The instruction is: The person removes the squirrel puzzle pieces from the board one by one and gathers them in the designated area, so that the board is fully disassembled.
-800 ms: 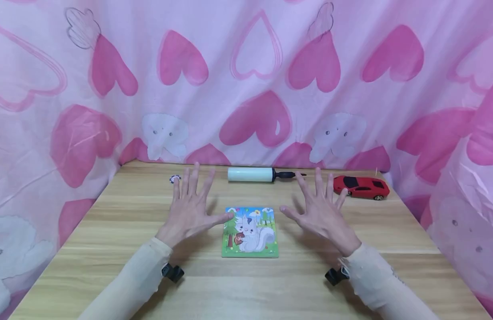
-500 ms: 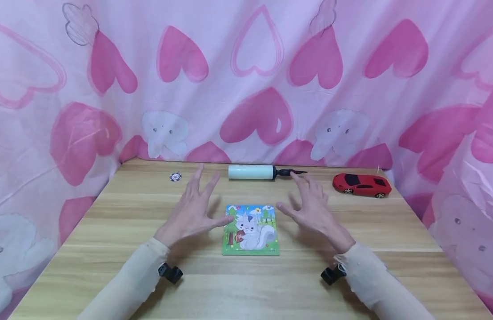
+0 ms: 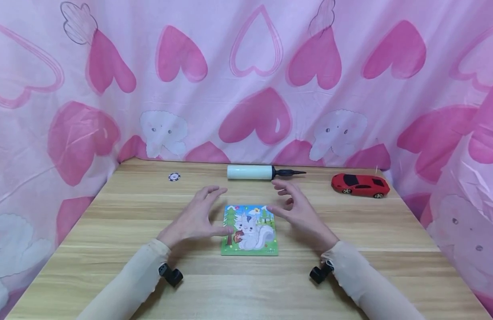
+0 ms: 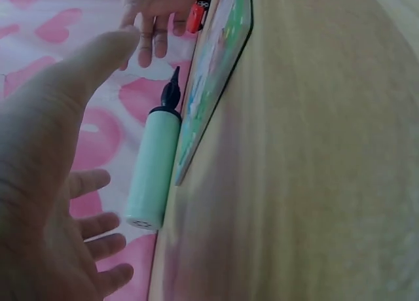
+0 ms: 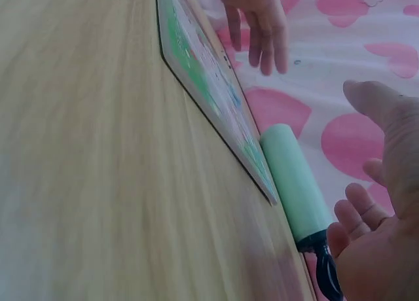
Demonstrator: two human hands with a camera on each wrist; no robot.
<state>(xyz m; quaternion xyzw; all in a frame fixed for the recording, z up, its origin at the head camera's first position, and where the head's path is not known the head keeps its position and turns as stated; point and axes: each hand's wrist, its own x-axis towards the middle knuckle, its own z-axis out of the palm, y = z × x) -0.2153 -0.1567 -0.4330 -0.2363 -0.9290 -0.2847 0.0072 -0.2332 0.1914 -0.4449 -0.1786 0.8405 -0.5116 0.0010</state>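
A square picture puzzle (image 3: 250, 235) with a white squirrel on it lies flat in the middle of the table. On its left side my left hand (image 3: 196, 220) hovers with fingers loosely bent, its thumb overlapping the puzzle's left edge in the head view. Opposite it, my right hand (image 3: 300, 213) hangs in the air, thumb tip over the upper right corner. Neither hand holds anything. Both wrist views show the puzzle (image 4: 219, 65) low on the table beyond the palms, with spread, relaxed fingers around it.
Behind the puzzle lies a pale green hand pump (image 3: 250, 172) with a black nozzle. A red toy car (image 3: 360, 185) sits at the back right, a poker chip (image 3: 174, 177) at the back left. A pink heart-patterned curtain (image 3: 254, 111) borders the wooden table (image 3: 246, 289).
Both hands have drawn inward and lower toward the puzzle, the right one moving left most. Their fingers, spread wide before, are now more bent. The poker chip has come fully into sight.
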